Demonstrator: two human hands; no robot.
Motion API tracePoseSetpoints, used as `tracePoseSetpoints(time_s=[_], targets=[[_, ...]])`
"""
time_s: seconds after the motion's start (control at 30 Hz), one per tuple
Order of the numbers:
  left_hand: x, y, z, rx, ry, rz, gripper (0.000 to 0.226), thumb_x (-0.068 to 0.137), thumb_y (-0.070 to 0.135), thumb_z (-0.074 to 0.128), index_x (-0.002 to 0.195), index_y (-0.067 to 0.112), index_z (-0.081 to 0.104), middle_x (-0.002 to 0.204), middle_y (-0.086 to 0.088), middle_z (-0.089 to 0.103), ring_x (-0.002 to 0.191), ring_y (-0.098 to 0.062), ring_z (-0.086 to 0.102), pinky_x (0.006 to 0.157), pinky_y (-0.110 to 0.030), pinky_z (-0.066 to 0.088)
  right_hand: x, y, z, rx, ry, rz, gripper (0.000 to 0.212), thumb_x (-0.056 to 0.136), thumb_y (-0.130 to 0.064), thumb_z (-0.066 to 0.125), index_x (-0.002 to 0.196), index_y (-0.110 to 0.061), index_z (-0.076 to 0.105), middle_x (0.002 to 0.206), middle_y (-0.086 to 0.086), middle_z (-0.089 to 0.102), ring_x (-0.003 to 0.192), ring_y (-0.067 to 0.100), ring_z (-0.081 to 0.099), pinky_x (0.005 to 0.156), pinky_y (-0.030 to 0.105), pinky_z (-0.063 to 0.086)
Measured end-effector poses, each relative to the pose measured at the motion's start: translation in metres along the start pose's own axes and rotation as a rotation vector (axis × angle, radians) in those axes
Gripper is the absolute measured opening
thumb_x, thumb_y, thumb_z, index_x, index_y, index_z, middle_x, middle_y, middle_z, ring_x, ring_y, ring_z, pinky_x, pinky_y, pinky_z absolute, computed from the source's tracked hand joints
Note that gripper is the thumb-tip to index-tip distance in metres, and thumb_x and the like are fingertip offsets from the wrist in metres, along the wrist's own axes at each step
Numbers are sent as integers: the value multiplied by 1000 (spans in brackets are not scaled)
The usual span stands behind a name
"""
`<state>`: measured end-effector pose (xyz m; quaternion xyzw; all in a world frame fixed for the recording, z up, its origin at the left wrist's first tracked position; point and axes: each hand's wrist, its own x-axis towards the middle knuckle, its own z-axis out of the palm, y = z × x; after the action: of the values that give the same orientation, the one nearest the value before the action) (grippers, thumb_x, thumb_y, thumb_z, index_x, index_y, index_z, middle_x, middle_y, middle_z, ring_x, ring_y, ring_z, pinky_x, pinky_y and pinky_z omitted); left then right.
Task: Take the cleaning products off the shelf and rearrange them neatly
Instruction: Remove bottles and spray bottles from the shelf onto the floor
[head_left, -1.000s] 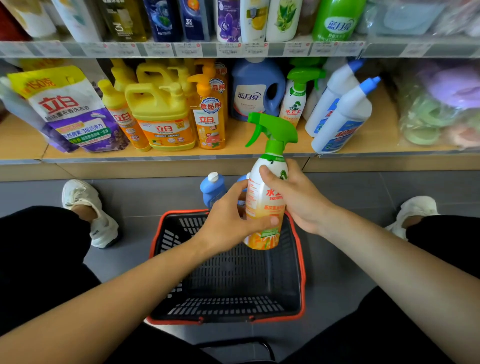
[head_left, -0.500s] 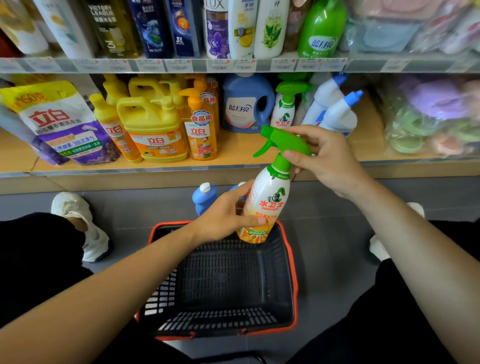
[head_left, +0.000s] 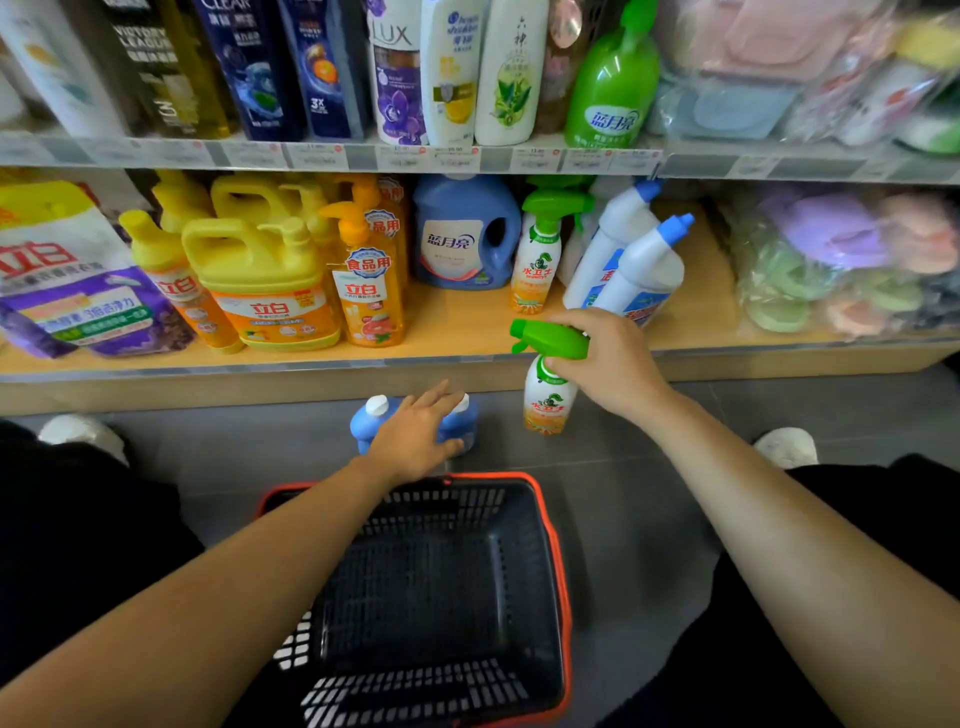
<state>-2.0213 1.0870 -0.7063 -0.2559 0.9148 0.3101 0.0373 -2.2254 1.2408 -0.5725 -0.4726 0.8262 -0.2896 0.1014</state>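
My right hand (head_left: 608, 364) grips the neck of a spray bottle (head_left: 548, 402) with a green trigger head and a white and orange body. The bottle stands upright at the grey floor, just below the shelf edge (head_left: 311, 366). My left hand (head_left: 415, 436) lies with straight fingers over two blue bottles with white caps (head_left: 371, 421) on the floor and partly hides them. On the lower shelf stand a matching spray bottle (head_left: 540, 254), two white bottles with blue caps (head_left: 641, 265), a blue detergent jug (head_left: 465, 234) and several yellow detergent bottles (head_left: 260, 280).
A black basket with an orange rim (head_left: 563, 571) sits on the floor between my knees, nothing in it. A purple refill pouch (head_left: 72, 280) stands at the shelf's left, bagged sponges (head_left: 841, 260) at its right. Shampoo bottles (head_left: 452, 67) fill the upper shelf.
My right hand has carried the spray bottle down and to the right, to the floor by the shelf. My left hand let go of it and moved onto the blue bottles.
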Motion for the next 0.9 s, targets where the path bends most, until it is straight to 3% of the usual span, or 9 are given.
tracePoseSetpoints(time_s=[0.1, 0.2, 0.37, 0.47, 0.57, 0.63, 0.73, 0.83, 0.9], targets=[[10, -9, 14, 101, -125, 1, 83, 97, 43, 63, 162, 30, 13, 171, 9, -1, 151, -32, 22, 113, -50, 38, 8, 26, 28, -69, -72, 99, 44, 76, -18, 83, 118, -20, 69, 113, 3, 71, 105, 24, 64, 86, 35, 49], [17, -16, 21, 147, -192, -23, 87, 97, 52, 58, 162, 36, 2, 170, 14, -6, 152, -32, 22, 114, -55, 36, 9, 47, 59, -81, -126, 173, 38, 75, -15, 84, 109, -17, 67, 105, 6, 71, 100, 28, 64, 76, 32, 45], [9, -28, 23, 325, -72, -82, 74, 93, 58, 53, 158, 33, 28, 161, 6, 38, 139, -27, 40, 106, -45, 41, -3, 74, 96, -102, -181, 302, 34, 78, -19, 83, 101, -17, 59, 105, 8, 69, 103, 32, 63, 73, 33, 39], [-1, -36, 24, 315, -38, -146, 64, 91, 56, 57, 146, 26, 48, 152, 4, 48, 140, -24, 40, 102, -44, 44, -13, 83, 110, -119, -205, 361, 36, 79, -23, 82, 102, -13, 56, 106, 12, 68, 105, 34, 62, 77, 37, 41], [2, -27, 23, 226, 99, -109, 52, 93, 46, 61, 140, 22, 57, 133, -4, 62, 124, -29, 54, 94, -41, 46, -18, 83, 117, -106, -205, 392, 40, 79, -31, 82, 99, -15, 52, 103, 10, 66, 99, 33, 63, 73, 36, 40], [10, -24, 17, 258, 209, -84, 46, 92, 43, 63, 131, 19, 63, 125, -6, 65, 118, -30, 54, 94, -42, 42, -17, 83, 117, -100, -221, 408, 43, 78, -38, 83, 96, -17, 51, 101, 7, 66, 95, 32, 63, 74, 38, 46], [19, -34, 2, 368, 283, -117, 53, 90, 51, 62, 132, 20, 63, 135, -3, 59, 125, -30, 48, 97, -43, 39, -11, 85, 111, -94, -250, 477, 41, 78, -51, 79, 92, -21, 54, 95, 2, 65, 91, 27, 64, 70, 35, 47], [28, -57, -9, 301, 186, -213, 68, 87, 64, 62, 143, 26, 54, 151, 0, 49, 135, -30, 43, 105, -47, 38, 4, 86, 103, -24, -248, 496, 39, 78, -55, 78, 91, -22, 63, 94, 0, 69, 93, 22, 66, 76, 35, 52], [35, -70, -13, 230, 101, -248, 77, 83, 73, 62, 145, 29, 51, 153, 0, 49, 136, -29, 46, 105, -47, 43, 23, 86, 98, 81, -190, 476, 45, 78, -48, 81, 108, -18, 66, 106, 4, 70, 99, 21, 66, 87, 36, 54]])
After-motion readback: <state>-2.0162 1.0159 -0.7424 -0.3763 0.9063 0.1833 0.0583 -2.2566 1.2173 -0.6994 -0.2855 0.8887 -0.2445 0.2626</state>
